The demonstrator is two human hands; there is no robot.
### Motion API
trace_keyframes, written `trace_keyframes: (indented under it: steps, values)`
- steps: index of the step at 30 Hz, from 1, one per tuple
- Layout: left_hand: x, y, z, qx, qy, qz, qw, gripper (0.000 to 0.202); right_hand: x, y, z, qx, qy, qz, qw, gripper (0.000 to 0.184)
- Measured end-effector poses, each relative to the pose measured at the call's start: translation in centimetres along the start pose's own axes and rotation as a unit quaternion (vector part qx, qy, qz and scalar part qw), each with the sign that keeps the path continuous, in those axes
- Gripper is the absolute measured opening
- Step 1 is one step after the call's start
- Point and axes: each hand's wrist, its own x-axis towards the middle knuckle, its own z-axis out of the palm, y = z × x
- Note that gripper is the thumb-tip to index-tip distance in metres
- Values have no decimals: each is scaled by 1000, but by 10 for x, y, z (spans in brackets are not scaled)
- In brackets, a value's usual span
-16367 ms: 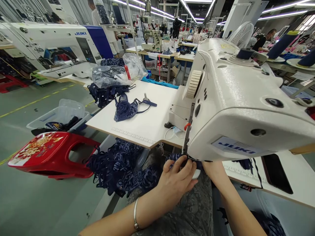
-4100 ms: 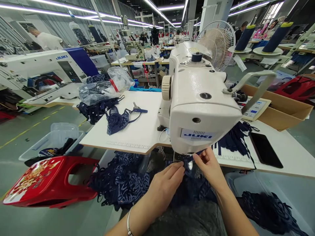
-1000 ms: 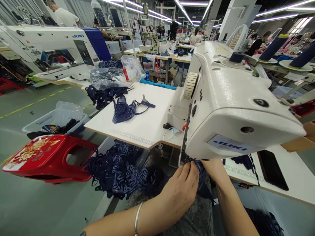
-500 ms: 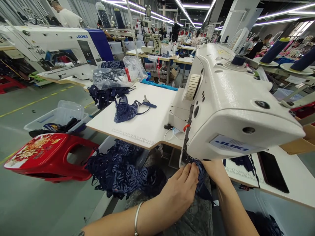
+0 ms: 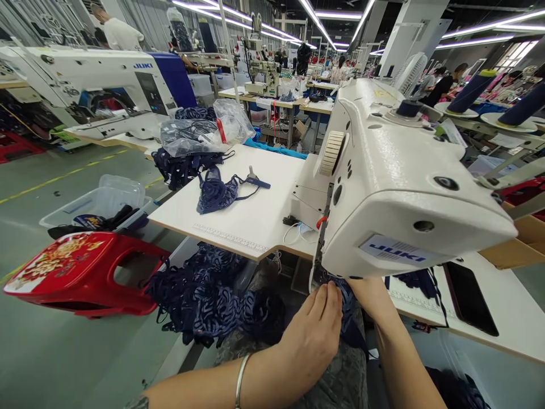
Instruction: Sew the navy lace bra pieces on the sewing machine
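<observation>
A navy lace bra [image 5: 349, 309] hangs below the head of the white sewing machine [image 5: 409, 187], its upper part hidden by the machine. My left hand [image 5: 315, 324], with a silver bangle at the wrist, has its fingers pressed together on the bra's left edge, close under the needle area. On the other side, my right hand [image 5: 368, 295] reaches in behind the machine head. Its fingers are out of sight, so their grip does not show. Another navy bra [image 5: 215, 192] lies on the white tabletop [image 5: 251, 227] to the left.
Below the tabletop, a heap of navy bras [image 5: 217, 301] lies left of my lap. A red stool [image 5: 85, 272] and a clear plastic bin [image 5: 96, 199] stand on the floor. To the right lie a dark phone [image 5: 470, 298] and navy straps [image 5: 419, 282]. Thread cones [image 5: 472, 94] stand behind.
The view has shifted slightly, so the machine appears a little further left. Both hands stay at the bra with almost the same pose.
</observation>
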Motion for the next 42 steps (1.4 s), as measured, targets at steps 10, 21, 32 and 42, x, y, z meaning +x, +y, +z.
trace_keyframes:
  steps: [10,21,32,42]
  values:
    - [4,6,3,-21,-11,-38,999,39,-3,9,-1,-27,20,3,999,26]
    - [9,10,-6,16,-28,-38,999,40,-1,32,0,-30,23,7,999,21]
    - [9,10,-5,10,-27,-38,999,40,-2,35,0,-27,18,20,999,22]
    - [9,10,-3,-5,-23,-44,999,41,-5,19,8,-3,15,19,1000,32]
